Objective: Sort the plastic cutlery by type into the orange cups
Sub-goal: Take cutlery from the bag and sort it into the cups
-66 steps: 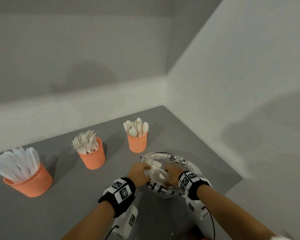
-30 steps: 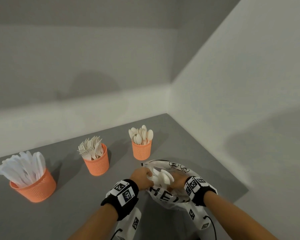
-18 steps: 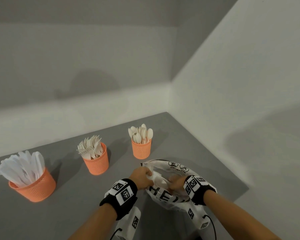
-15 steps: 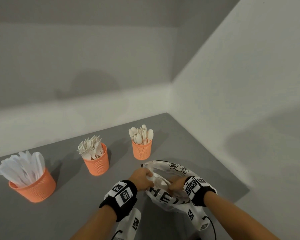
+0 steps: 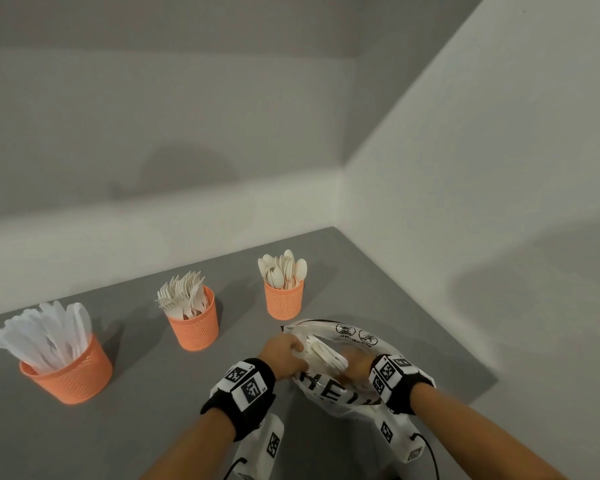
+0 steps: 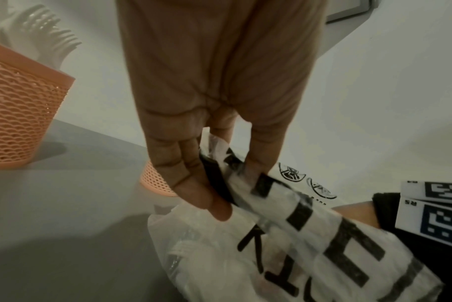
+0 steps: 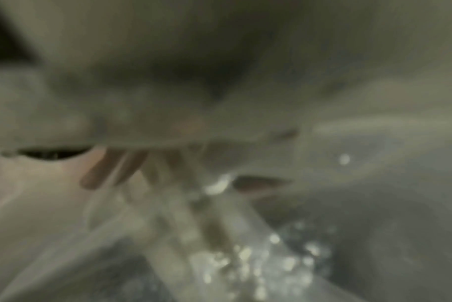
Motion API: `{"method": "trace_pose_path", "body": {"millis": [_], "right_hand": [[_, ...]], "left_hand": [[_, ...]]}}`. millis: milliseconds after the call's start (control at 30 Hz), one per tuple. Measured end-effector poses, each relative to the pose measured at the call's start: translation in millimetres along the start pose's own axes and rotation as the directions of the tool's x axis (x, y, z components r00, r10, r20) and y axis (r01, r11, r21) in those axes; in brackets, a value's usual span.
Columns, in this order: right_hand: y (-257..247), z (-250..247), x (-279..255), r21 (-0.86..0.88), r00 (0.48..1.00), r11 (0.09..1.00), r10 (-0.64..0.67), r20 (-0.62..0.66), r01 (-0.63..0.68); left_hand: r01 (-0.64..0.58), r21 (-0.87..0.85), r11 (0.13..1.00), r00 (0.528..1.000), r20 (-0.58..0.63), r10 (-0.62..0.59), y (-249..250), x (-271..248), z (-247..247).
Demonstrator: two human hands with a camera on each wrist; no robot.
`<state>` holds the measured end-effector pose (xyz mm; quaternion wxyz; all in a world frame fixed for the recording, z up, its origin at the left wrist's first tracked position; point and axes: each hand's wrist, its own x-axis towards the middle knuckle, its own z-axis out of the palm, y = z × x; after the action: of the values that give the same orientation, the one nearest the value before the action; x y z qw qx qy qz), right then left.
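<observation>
Half the right hand (image 5: 355,367) hides inside the plastic bag (image 5: 329,393).

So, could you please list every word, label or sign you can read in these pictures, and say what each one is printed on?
"HE": large black letters on the crumpled white plastic bag; the folds hide the rest of the word.
Two round black warning pictograms near the bag's rim: the small text under them is too blurred to read.
Square black-and-white coded markers on the black wristbands: patterns, no readable words.
The three orange mesh cups carry no text.
</observation>
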<state>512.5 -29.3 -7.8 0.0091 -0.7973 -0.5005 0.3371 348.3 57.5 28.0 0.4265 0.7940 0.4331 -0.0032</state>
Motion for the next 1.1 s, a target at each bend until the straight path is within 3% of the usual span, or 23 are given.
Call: {"method": "trace_pose_path", "body": {"millis": [167, 433, 633, 733, 1000, 1100], "right_hand": [[3, -9, -3, 0.085, 0.994, 0.996, -0.049, 0.096, 0.041], [-10, -11, -23, 0.011, 0.998, 1.0, -0.008, 0.062, 0.007], [-11, -9, -32, -0.058, 0.996, 0.994, -0.092, 0.018, 0.093], [-7, -10, -38, 0.049, 0.989, 0.989, -0.141, -0.03, 0.143], [-15, -8, -39, 0.0, 0.977, 0.989, -0.149, -0.154, 0.151], [-13, -8, -38, -0.014, 0.977, 0.988, -0.153, -0.15, 0.153]], "left_hand": [[0.019, 0.024, 1.0, 0.997, -0.07, -0.017, 3, 0, 6], [0.1, 0.112, 0.989, 0.977, -0.2, -0.077, 10, 2, 12], [0.05, 0.061, 0.997, 0.993, -0.109, -0.043, 13, -1, 16], [0.045, -0.026, 0.999, 0.997, -0.063, -0.047, 15, -4, 13], [0.104, -0.26, 0.96, 0.981, -0.134, -0.143, 15, -8, 16], [0.111, -0.231, 0.967, 0.983, -0.115, -0.14, 16, -9, 14]]}}
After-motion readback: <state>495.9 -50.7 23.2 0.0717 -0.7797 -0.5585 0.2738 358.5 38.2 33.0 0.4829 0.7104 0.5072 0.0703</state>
